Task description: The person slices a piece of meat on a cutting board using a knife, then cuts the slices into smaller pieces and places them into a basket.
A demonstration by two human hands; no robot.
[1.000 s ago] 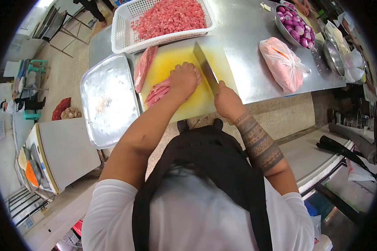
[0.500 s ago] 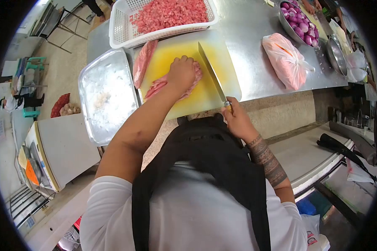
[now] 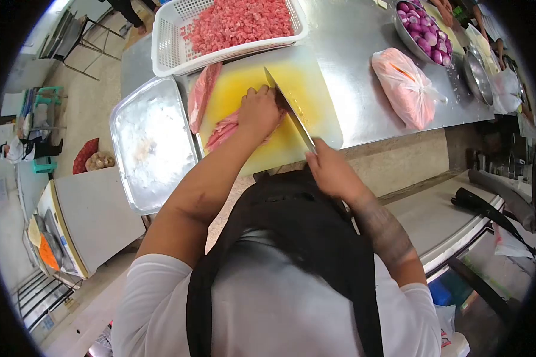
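Note:
Strips of raw meat lie on a yellow-stained cutting board. My left hand is closed over them, its fingers curled and pressing down. In my right hand is the handle of a long kitchen knife. Its blade slants up and to the left, right beside the left hand's fingers at the end of the strips. The handle is hidden inside the fist. A larger slab of raw meat rests along the board's left edge.
A white perforated basket of diced meat stands behind the board. Left of it is a metal tray. To the right are a tied plastic bag and a bowl of peeled red onions. Another person's hand shows at the far right.
The knife has moved left, from apart on the board to against the meat beside my left hand. My right hand has shifted slightly up and left. My left hand still presses the strips.

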